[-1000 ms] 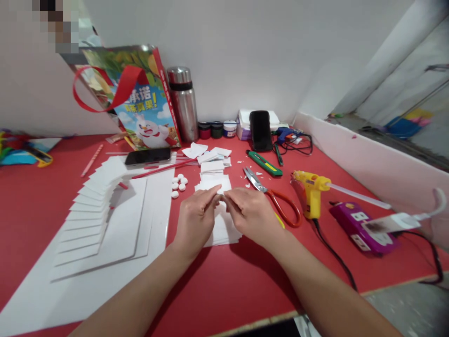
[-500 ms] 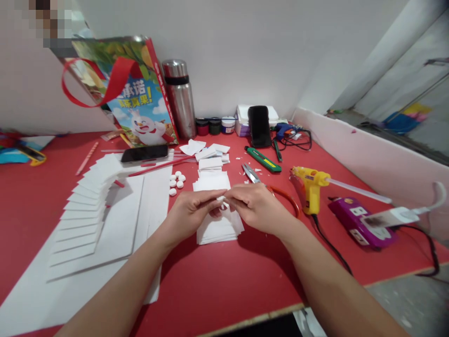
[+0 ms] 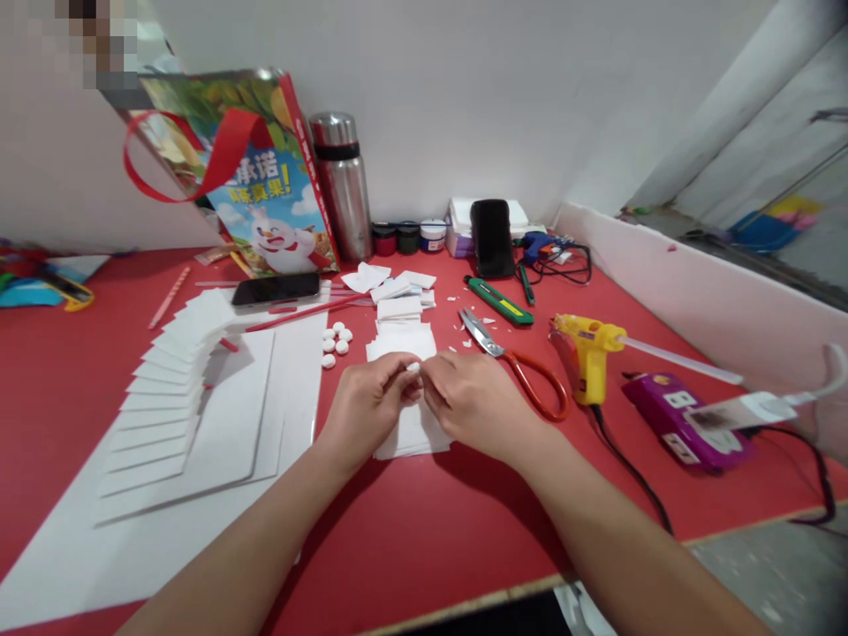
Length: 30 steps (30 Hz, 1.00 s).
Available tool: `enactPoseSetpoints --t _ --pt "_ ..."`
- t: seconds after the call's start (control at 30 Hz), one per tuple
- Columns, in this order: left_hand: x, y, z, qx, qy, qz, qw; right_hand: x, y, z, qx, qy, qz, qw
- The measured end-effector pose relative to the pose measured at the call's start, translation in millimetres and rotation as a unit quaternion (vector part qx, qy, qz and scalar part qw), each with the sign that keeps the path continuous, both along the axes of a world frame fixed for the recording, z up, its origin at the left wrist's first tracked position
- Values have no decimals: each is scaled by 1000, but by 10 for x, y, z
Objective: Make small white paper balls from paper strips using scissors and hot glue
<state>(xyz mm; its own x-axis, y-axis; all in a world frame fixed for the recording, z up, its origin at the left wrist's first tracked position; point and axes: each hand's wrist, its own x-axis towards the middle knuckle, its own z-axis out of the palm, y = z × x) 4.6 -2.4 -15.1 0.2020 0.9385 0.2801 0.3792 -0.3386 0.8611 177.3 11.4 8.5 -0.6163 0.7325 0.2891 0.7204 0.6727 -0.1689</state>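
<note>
My left hand (image 3: pixel 364 405) pinches a small white piece (image 3: pixel 414 367), perhaps rolled paper, between thumb and forefinger. Fingertips of my right hand (image 3: pixel 482 402) press against its other side; much of the piece is hidden by the fingers. Both hands hover over a stack of white paper pieces (image 3: pixel 414 439). Left of the stack sit several small white round pieces (image 3: pixel 329 344). Scissors with orange handles (image 3: pixel 538 384) lie just beyond my right hand, blades pointing away.
A stepped white card model (image 3: pixel 155 397) stands on white sheets at left. On the right are a yellow glue gun (image 3: pixel 589 349) and a purple box (image 3: pixel 682 424). A green cutter (image 3: pixel 498 300), a phone (image 3: pixel 491 238), a steel flask (image 3: pixel 343 190) and a gift bag (image 3: pixel 278 203) are farther back.
My fingers have turned the small white piece, and its rounded white end now shows between them. My right hand has shifted slightly, leaving more of the scissors visible.
</note>
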Motion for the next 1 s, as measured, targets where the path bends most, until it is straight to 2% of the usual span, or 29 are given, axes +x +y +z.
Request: enactPoseSetpoints --t 0.07,0.17,0.3,0.6,0.73,0.87,1.0 --pt "-8 7 -4 6 16 4 1000 -31 -2 -9 -29 36 -31 998" --pt "-30 21 6 11 16 7 1000 -32 16 1 -96 154 -76 981" --pt "-60 37 36 24 16 6 1000 20 36 44 -152 239 -72 956" --pt "-130 54 86 32 -5 -20 999 45 33 20 -111 221 4 969" --pt "-138 67 92 34 -3 -30 999 44 35 18 -143 223 -6 964" --pt "-117 51 131 29 -7 -13 999 30 28 27 -154 237 -35 959" --pt "-97 16 165 6 -24 -4 1000 35 14 42 -127 234 -5 964"
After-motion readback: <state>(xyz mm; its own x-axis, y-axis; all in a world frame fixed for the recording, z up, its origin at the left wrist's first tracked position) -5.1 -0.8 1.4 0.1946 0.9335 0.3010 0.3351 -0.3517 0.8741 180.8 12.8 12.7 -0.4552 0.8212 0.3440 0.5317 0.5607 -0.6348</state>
